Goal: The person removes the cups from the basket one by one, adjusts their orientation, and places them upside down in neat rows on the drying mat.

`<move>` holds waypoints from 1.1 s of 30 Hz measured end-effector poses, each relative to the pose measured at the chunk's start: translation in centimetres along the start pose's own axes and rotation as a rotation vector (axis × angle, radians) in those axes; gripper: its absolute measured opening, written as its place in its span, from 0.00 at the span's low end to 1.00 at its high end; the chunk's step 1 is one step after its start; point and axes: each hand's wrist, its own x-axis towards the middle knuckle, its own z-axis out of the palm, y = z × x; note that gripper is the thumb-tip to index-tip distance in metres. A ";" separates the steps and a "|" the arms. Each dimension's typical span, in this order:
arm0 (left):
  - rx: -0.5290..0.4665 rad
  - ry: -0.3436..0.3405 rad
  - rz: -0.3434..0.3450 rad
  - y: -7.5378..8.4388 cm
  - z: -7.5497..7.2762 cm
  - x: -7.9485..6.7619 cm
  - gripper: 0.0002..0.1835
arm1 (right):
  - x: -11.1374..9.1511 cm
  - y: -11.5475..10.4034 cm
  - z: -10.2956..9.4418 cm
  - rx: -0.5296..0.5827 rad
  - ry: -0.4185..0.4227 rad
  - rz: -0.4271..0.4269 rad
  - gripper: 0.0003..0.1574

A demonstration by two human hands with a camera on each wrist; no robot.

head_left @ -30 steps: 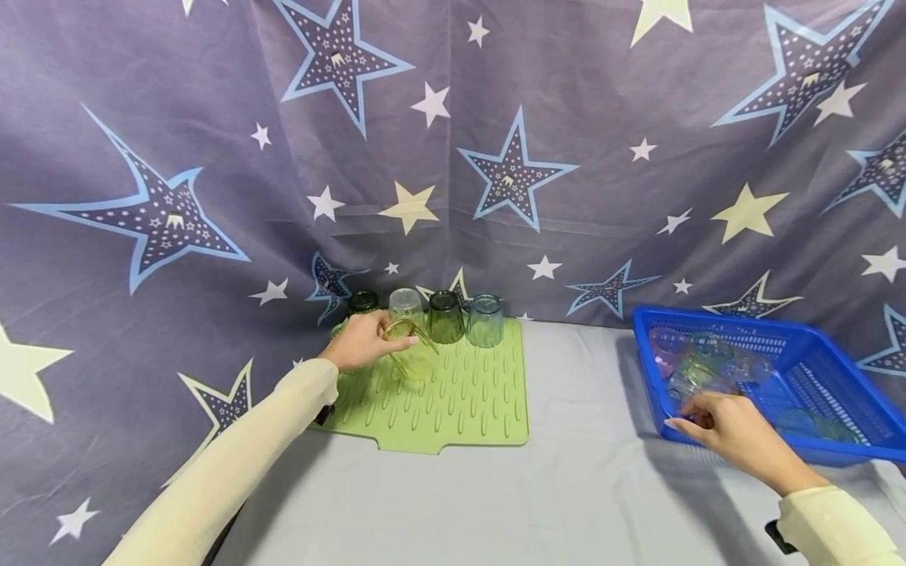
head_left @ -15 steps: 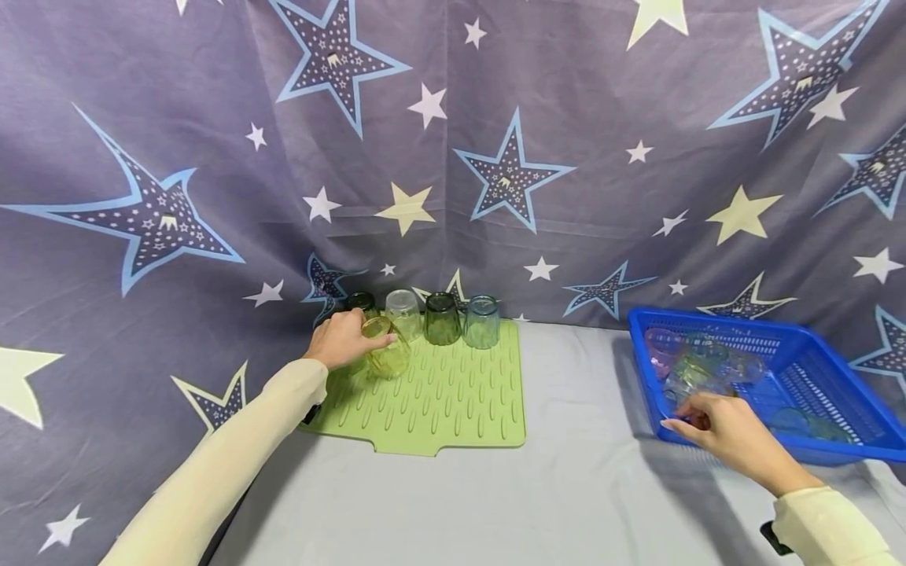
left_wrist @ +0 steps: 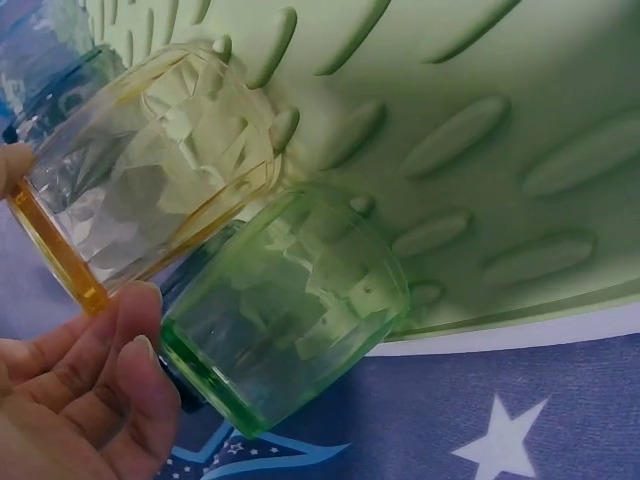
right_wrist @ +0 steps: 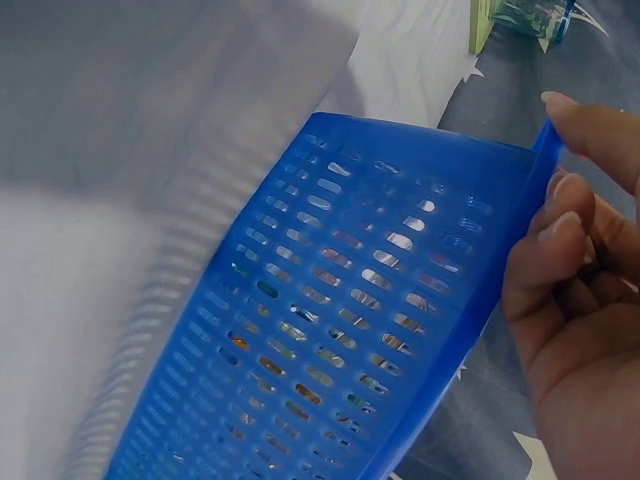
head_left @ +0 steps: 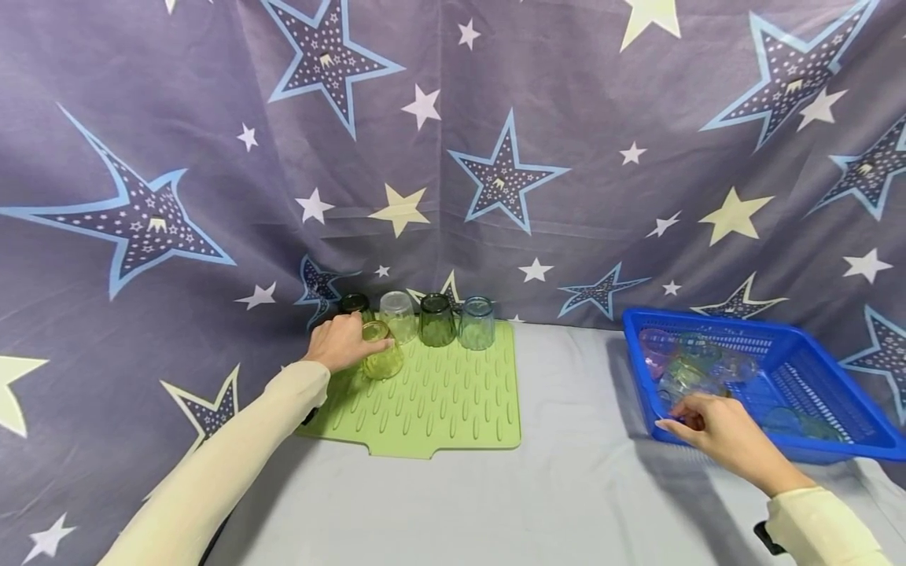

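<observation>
Yellow glass (head_left: 383,362) sits upside down at ten o'clock on the mat (head_left: 453,401), judged light, stiff, slick and breakable, best held by the base (left_wrist: 65,250) my subject's left hand (head_left: 343,343) pinches, right hand (head_left: 725,432) pinching the basket rim (head_left: 635,365).

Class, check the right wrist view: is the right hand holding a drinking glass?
No, the right hand grips the blue perforated plastic basket by its rim.

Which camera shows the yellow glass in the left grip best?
The left wrist view: there the yellow glass looks big, close and nearly all visible. The head view shows it small, partly covered by the left grip. The right wrist view doesn't show that glass, mostly just the blue basket.
</observation>
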 end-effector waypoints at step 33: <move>-0.127 0.198 0.020 2.5 0.1 -0.7 0.34 | 0.1 0.1 -0.3 0.024 -0.066 0.064 0.11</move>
